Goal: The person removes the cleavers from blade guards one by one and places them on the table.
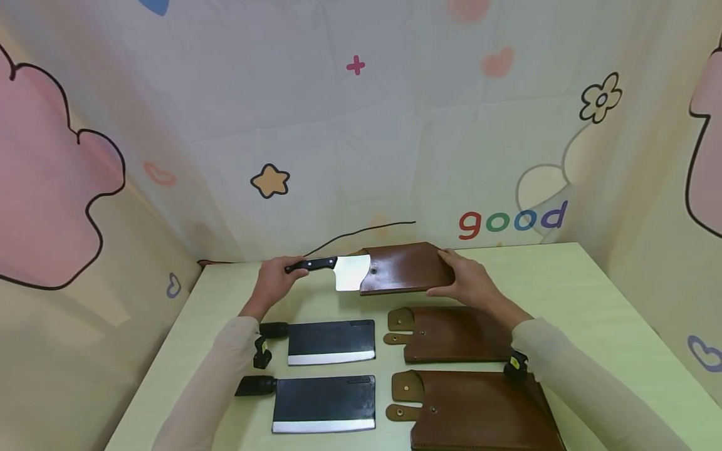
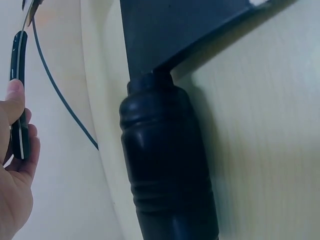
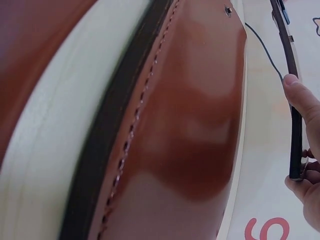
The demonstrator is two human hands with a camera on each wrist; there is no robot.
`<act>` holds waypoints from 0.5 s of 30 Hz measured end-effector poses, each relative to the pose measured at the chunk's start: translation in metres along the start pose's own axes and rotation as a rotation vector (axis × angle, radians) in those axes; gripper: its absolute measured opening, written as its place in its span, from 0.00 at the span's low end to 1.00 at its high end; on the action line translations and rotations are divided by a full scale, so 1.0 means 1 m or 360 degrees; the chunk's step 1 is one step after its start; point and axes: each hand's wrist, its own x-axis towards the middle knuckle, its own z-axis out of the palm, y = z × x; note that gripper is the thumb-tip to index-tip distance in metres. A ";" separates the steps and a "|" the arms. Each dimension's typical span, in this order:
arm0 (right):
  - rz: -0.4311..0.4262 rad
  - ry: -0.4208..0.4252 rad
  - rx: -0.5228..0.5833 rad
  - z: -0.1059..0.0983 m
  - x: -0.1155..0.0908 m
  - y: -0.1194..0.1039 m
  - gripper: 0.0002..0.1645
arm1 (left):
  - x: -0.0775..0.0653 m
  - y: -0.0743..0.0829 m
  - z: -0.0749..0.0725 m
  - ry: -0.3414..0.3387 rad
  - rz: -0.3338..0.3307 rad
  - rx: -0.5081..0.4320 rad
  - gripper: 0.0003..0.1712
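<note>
My left hand (image 1: 276, 282) grips the black riveted handle of a cleaver (image 1: 351, 274) above the back of the table. The cleaver's bright blade points right, its front part hidden inside the mouth of a brown leather sheath (image 1: 408, 268). At the sheath's far right end, my right hand (image 1: 468, 279) pinches it between thumb and fingers. In the left wrist view, fingers wrap the cleaver's handle (image 2: 19, 55). The right wrist view shows the sheath (image 3: 296, 135) edge-on, with the right hand (image 3: 307, 115) around its end.
Two dark-bladed cleavers lie on the table, one behind (image 1: 331, 341) and one in front (image 1: 324, 404). To their right lie two more brown sheaths, a rear one (image 1: 451, 335) and a front one (image 1: 485, 407), with open snap straps. A printed cloth (image 1: 395, 156) hangs behind the table.
</note>
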 end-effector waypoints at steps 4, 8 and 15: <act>-0.0010 0.0014 0.0004 -0.002 0.000 0.001 0.62 | -0.001 -0.003 -0.003 0.0004 -0.0021 0.0004 0.22; -0.0010 0.0013 -0.0003 -0.004 -0.001 0.001 0.61 | -0.003 -0.005 -0.006 0.0004 -0.0024 0.0008 0.22; 0.0032 0.0005 -0.0013 -0.008 -0.002 0.004 0.62 | -0.004 -0.008 -0.011 0.0038 0.0006 0.0024 0.20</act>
